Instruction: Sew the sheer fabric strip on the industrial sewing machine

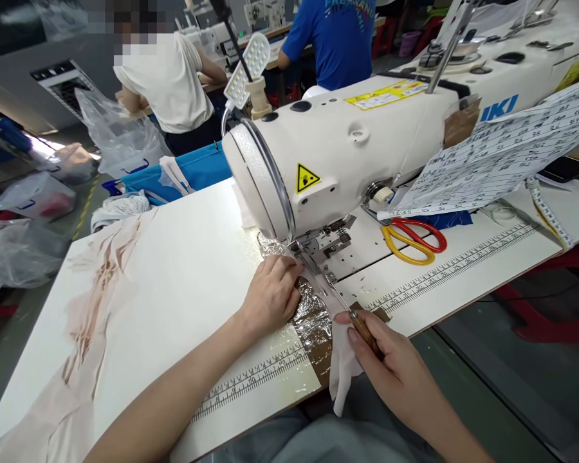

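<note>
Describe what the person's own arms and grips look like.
The left grip and right grip are ungloved human hands. The left forearm and right forearm are bare where visible: no sleeve, watch, bracelet or cable shows.

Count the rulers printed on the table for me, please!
2. In the picture, one ruler is below the left hand, another ruler up and right of the right hand. The left forearm may hide more.

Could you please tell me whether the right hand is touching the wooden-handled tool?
Touching. The head view shows the right hand holding the wooden-handled tool, its thumb and fingers against the handle.
</note>
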A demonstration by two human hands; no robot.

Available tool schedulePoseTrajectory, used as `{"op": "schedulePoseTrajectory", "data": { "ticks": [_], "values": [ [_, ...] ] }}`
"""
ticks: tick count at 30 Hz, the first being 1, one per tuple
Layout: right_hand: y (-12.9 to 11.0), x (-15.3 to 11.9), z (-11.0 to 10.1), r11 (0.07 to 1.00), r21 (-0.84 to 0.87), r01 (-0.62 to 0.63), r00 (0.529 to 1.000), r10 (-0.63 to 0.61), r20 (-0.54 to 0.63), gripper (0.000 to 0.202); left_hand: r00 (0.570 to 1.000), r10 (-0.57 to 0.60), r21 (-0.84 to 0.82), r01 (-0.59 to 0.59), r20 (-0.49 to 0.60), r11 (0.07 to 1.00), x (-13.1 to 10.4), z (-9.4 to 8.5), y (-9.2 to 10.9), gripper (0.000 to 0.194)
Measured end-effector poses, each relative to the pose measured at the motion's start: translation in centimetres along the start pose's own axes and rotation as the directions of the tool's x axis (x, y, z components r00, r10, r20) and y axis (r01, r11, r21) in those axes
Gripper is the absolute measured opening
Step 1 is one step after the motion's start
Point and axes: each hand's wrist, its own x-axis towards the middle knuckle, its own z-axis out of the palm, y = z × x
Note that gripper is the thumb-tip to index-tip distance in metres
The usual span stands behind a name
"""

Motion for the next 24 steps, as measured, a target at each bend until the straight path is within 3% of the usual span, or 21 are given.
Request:
{"op": "schedulePoseTrajectory", "data": {
  "ticks": [8,13,16,24],
  "values": [
    [-0.8,1.5,-0.1,0.994,-0.091,0.061,0.998,-0.062,-0.012,0.028,0.999,-0.018,0.098,0.015,0.034,0.995,0.0,0.0,-0.1,0.035],
    [-1.0,2.2,0.2,0.985,-0.094,0.146,0.988,-0.150,-0.030,0.025,0.999,0.017,0.030,-0.016,-0.032,0.999,-0.1,0.0,0.1,0.031],
    [-1.0,2.4,0.4,0.986,-0.080,0.148,0.988,-0.151,-0.022,0.025,0.997,0.073,-0.004,-0.073,-0.039,0.997,-0.2,-0.1,0.2,0.027],
    [-1.1,3.3,0.7,0.986,-0.091,0.143,0.989,-0.146,-0.027,0.024,1.000,0.029,0.129,-0.029,0.003,0.991,-0.1,-0.2,0.3,0.032]
  ]
}}
